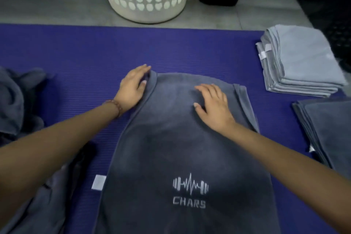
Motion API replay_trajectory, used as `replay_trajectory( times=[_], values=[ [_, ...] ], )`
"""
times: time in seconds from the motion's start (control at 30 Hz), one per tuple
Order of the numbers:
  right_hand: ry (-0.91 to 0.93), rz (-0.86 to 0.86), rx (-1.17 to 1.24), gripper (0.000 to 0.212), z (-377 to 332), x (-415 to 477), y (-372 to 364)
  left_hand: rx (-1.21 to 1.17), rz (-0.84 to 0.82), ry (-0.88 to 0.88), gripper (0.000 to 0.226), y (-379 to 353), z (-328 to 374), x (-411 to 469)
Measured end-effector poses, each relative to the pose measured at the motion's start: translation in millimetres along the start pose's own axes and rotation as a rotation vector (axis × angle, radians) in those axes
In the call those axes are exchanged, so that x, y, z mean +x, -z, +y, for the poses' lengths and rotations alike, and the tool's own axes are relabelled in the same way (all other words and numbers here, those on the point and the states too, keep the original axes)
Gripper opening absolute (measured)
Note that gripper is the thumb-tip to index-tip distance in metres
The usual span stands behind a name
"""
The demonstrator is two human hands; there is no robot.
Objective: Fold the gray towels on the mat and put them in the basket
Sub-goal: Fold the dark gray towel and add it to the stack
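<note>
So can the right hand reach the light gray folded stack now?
Probably yes: right hand rests flat on the dark towel, holding nothing; only bare mat lies between it and the stack.

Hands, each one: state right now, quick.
Left hand: open, straight fingers against the far left corner of the dark gray towel.
Right hand: open, palm down on that towel, holding nothing.

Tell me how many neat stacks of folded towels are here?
2. A light gray stack sits at the far right corner of the mat; a darker stack lies nearer, at the right edge, partly cut off. Others may lie outside the view.
</note>
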State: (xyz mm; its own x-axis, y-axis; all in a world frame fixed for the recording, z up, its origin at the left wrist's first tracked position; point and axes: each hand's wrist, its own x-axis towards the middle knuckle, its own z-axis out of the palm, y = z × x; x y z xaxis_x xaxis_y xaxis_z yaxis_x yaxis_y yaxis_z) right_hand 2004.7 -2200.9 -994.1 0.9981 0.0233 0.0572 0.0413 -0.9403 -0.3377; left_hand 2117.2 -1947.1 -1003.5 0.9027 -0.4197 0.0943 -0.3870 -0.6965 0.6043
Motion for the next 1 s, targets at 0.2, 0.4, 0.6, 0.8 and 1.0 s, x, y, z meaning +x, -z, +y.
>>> replay_trajectory(
  times=[0.2, 0.4, 0.6, 0.8, 1.0],
  values=[
    [-0.106, -0.18, -0.004, 0.064, -23.8, 59.5, -38.4, -0.004, -0.399, -0.018, 0.019, 13.2, 3.1, 70.8],
    [-0.064, -0.122, -0.224, 0.078, -17.6, 62.2, -58.9, -0.181, -0.474, 0.015, 0.018, 25.1, -8.0, 92.0],
    [-0.071, -0.074, -0.233, 0.08, -17.0, 64.0, -64.5, -0.404, -0.538, 0.161, 0.015, 43.3, -17.0, 92.8],
    [-0.076, -0.104, -0.26, 0.081, -16.9, 64.1, -62.9, -0.287, -0.364, 0.144, 0.028, 46.9, -27.7, 91.1],
    [-0.076, -0.123, -0.292, 0.082, -18.5, 64.8, -61.2, -0.157, -0.163, 0.146, 0.031, 40.5, -39.2, 90.5]
  ],
)
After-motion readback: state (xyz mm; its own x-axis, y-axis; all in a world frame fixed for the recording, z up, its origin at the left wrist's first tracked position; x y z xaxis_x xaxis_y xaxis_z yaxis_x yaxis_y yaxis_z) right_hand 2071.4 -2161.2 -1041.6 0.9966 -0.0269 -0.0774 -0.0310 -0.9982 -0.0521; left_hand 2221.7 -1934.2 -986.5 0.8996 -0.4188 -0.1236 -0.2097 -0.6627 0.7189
